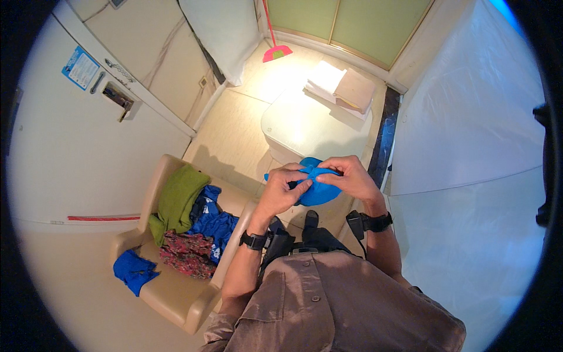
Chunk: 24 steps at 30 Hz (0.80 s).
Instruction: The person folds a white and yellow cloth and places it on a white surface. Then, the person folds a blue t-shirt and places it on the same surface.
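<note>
A bright blue fabric item point(323, 194) is held up in front of my waist, gathered into folds between both hands. Its exact kind is hard to tell, since my fingers cover part of it. My left hand point(280, 190) pinches the bunched upper middle between thumb and fingers. On the other side, my right hand point(353, 177) grips the upper right part, its thumb close to the left thumb. The lower part of the fabric hangs rounded below the fingers.
Left of me stands a beige armchair point(173, 303) holding a green cloth point(181, 198), blue printed fabric point(220, 226), a red patterned cloth point(189, 255) and a blue cloth point(134, 270). Ahead, a low white table point(290, 119) bears folded items point(354, 90). Beyond it is a pink broom point(277, 53).
</note>
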{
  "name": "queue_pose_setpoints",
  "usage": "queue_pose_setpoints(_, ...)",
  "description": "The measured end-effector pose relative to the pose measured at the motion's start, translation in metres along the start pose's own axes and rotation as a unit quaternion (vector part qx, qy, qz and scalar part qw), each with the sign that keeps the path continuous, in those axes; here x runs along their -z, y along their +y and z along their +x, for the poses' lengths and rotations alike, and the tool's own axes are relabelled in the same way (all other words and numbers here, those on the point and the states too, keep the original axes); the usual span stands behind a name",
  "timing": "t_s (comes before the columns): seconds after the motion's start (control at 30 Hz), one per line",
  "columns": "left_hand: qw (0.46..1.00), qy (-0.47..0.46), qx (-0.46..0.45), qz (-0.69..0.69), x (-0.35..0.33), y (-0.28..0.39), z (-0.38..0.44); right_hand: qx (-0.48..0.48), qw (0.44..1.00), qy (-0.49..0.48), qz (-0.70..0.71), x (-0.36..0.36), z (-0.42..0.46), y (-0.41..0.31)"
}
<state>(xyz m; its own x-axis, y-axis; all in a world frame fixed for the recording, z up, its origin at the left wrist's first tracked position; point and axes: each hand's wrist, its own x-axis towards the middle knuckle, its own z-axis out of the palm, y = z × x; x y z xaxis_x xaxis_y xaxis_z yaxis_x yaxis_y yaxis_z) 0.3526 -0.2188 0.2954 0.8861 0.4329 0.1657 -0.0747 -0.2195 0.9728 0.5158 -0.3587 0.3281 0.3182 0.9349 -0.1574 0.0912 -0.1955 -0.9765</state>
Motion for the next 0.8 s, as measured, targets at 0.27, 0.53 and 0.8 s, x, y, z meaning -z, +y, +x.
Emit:
queue_pose_setpoints(0.27, 0.990, 0.035, 0.094, -0.094, 0.011, -0.013, -0.013, 0.061, 0.995, 0.063, -0.045, -0.009, -0.002, 0.001)
queue_pose_setpoints(0.53, 0.950, 0.070, 0.169, -0.254, 0.016, 0.003, -0.012, 0.122, 0.973, -0.157, -0.115, -0.007, -0.001, -0.020)
queue_pose_setpoints(0.8, 0.967, 0.069, 0.127, -0.211, 0.018, -0.012, -0.017, 0.071, 0.996, 0.010, -0.053, -0.036, 0.013, -0.014)
